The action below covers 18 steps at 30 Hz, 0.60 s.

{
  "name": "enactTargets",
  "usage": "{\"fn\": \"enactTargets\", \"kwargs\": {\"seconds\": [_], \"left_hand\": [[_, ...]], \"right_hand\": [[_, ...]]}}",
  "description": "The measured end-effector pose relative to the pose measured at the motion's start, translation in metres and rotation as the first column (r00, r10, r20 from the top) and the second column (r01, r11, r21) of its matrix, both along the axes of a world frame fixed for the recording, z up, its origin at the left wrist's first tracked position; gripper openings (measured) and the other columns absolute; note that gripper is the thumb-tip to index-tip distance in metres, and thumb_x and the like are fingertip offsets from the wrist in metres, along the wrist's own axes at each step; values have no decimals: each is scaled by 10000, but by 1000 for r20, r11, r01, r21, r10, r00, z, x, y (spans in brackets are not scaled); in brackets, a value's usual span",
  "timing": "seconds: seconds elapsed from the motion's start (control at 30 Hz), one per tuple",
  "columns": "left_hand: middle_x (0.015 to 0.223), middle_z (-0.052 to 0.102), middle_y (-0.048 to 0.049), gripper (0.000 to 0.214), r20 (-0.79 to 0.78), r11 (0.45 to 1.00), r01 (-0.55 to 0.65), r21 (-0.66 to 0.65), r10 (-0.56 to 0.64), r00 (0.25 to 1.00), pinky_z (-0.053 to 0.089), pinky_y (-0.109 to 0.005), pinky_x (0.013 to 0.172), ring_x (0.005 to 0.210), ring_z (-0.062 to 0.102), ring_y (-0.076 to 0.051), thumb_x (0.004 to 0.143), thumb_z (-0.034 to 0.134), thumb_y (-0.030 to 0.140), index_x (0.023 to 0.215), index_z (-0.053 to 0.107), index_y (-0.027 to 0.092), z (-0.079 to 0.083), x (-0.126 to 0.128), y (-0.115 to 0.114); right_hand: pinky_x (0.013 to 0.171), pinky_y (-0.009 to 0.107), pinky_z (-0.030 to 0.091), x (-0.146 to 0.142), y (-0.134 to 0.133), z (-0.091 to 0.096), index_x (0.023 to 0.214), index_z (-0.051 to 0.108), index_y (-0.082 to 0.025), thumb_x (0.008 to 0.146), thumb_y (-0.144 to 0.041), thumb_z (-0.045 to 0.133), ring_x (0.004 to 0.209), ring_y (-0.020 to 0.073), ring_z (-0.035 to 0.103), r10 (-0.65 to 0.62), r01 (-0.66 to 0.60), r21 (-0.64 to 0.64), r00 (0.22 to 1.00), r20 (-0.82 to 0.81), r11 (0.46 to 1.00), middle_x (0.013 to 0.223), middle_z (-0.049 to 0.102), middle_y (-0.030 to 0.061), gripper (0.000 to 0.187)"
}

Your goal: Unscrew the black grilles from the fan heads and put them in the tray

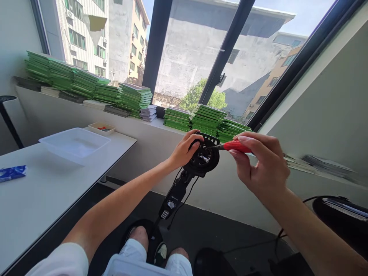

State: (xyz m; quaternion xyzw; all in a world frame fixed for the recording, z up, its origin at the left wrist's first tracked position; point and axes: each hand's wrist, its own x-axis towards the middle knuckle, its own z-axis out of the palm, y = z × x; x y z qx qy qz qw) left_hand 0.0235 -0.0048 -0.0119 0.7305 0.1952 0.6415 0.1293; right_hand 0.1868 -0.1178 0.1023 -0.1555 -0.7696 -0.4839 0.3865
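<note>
In the middle of the head view stands a black pedestal fan without blades or a grille, its round head [212, 164] showing exposed parts and a small silver piece. Below the head, a control panel [172, 201] carries a silver knob and several buttons. My left hand [185, 148] grips the head's upper left edge, fingers bent over it. Between the thumb and fingers of my right hand [263, 161] is a red-handled screwdriver [236, 146]. Its shaft points left into the upper part of the head; the exact contact of the tip is too small to tell.
A white table [57, 203] at left bears a clear plastic bin [74, 143], a small tray [102, 129] and a blue packet [13, 173]. Green book stacks [135, 97] line the windowsill. A translucent container [135, 266] is at my lap. Something black and glossy [342, 214] stands right.
</note>
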Motion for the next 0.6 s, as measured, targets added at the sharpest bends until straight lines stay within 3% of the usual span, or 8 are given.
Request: {"fn": "enactTargets", "kwargs": {"seconds": [0.33,0.6], "left_hand": [[1482,511,-118,242,-27,1000,-13,-5,13,1000,402,-423,1206,1426,485,-226,1058,374,316,1171,574,241,0,0,2],[1467,520,-110,214,4,999,-7,-33,7,1000,415,-394,1195,1411,503,-206,1049,394,286,1151,577,242,2,-1,2]], "right_hand": [[660,235,572,1,-1,-1,1142,599,-244,980,-231,617,790,133,707,-42,41,25,996,74,999,1042,716,61,164],[656,219,525,9,-18,-14,1038,589,-254,913,-169,700,825,123,716,-29,13,56,955,296,998,985,720,17,188]]}}
